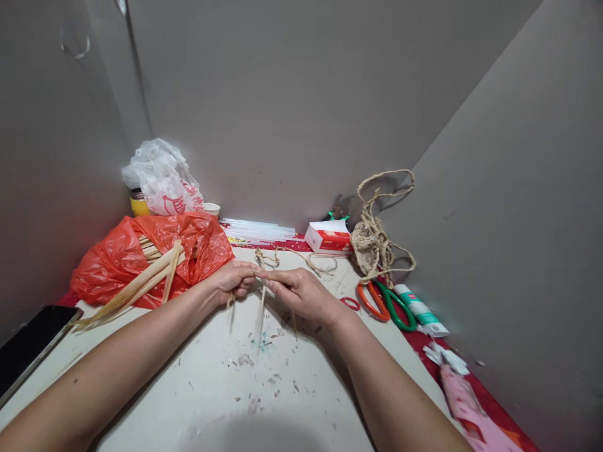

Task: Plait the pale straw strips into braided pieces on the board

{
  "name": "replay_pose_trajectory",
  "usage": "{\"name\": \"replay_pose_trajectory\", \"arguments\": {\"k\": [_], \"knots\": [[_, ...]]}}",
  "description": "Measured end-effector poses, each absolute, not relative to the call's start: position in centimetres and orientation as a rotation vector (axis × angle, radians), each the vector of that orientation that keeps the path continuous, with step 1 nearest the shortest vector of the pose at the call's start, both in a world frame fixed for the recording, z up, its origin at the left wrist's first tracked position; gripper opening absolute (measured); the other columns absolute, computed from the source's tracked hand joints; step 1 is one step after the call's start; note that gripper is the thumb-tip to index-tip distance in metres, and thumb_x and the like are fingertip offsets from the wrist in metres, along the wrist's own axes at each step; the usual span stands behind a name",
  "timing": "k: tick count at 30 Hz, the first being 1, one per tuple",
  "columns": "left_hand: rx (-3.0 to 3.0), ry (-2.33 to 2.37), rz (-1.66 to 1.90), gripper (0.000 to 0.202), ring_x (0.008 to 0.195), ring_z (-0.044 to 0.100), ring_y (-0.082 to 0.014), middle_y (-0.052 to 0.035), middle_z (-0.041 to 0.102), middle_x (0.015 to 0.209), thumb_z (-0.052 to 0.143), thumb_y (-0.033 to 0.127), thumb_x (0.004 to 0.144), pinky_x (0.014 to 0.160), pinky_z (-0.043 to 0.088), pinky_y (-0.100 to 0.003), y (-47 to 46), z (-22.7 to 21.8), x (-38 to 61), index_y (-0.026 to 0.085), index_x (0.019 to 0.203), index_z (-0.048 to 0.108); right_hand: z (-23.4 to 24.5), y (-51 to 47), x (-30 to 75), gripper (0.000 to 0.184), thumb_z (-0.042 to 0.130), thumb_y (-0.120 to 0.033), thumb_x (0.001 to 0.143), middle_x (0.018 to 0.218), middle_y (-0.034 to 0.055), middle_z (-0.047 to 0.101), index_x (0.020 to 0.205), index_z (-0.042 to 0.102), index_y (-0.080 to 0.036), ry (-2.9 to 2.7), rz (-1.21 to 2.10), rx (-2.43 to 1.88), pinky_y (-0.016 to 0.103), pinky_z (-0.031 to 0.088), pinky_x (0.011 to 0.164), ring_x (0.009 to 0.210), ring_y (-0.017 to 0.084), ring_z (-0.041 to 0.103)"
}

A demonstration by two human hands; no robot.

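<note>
My left hand (235,280) and my right hand (302,292) meet fingertip to fingertip over the middle of the white board (282,402). Both are closed, pinching thin straw strands (261,309) whose loose ends hang below the fingers, slightly blurred. Just beyond the fingertips lies a knotted bit of straw cord (260,256), and a thin length of cord (323,267) curls off to the right. The fingers partly hide where the strands join.
An orange-red plastic bag (108,260) holds dry straw strips (146,276) at left, near a phone (35,345). To the right are a coiled straw rope (370,245), orange- and green-handled scissors (400,311), a glue tube (421,311) and a pink glue gun (471,408). Clear sticks (259,231) lie behind.
</note>
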State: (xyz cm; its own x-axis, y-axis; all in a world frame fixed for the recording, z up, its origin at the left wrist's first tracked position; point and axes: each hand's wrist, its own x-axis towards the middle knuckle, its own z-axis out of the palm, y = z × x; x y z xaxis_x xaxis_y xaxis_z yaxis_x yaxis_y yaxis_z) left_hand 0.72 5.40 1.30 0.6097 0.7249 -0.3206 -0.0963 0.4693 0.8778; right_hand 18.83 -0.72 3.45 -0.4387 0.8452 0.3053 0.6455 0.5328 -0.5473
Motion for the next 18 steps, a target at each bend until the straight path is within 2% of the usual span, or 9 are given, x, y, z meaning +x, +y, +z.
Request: {"name": "replay_pose_trajectory", "arguments": {"k": [5,11,16,18], "knots": [[0.976,0.770,0.571,0.025,0.035,0.014,-0.0002,0.0116,0.027,0.042,0.071,0.029,0.061,0.036,0.005,-0.017,5.30,1.35,0.97,0.015,0.070,0.053,4.04,-0.33,19.53,0.031,0.045,-0.031,0.088,0.100,0.0053,0.069,0.111,0.066,-0.024,-2.189,0.543,-1.233,0.032,0.047,0.077,0.087,0.018,0.062],[0.985,0.793,0.582,0.025,0.034,0.012,-0.0007,0.0124,0.026,0.039,0.071,0.029,0.061,0.036,0.004,-0.018,5.28,1.25,1.11,0.016,0.067,0.050,4.40,0.12,19.86,0.028,0.048,-0.024,0.085,0.088,0.0081,0.067,0.102,0.070,-0.017,-2.052,0.568,-1.267,0.030,0.046,0.070,0.077,0.017,0.060],[0.980,0.797,0.596,0.026,0.034,0.012,-0.0006,0.0126,0.025,0.038,0.072,0.028,0.060,0.037,0.003,-0.019,4.97,1.42,1.04,0.016,0.066,0.049,4.22,-0.16,19.53,0.038,0.059,-0.022,0.077,0.085,0.0047,0.068,0.114,0.064,-0.018,-2.038,0.727,-1.301,0.027,0.047,0.067,0.072,0.015,0.059],[0.981,0.805,0.598,0.026,0.034,0.012,-0.0008,0.0126,0.025,0.038,0.072,0.029,0.059,0.037,0.003,-0.019,4.87,1.49,1.05,0.016,0.066,0.050,3.95,-0.14,19.24,0.035,0.061,-0.023,0.075,0.083,0.0041,0.068,0.110,0.066,-0.017,-2.030,0.739,-1.259,0.026,0.047,0.066,0.071,0.015,0.059]]}}
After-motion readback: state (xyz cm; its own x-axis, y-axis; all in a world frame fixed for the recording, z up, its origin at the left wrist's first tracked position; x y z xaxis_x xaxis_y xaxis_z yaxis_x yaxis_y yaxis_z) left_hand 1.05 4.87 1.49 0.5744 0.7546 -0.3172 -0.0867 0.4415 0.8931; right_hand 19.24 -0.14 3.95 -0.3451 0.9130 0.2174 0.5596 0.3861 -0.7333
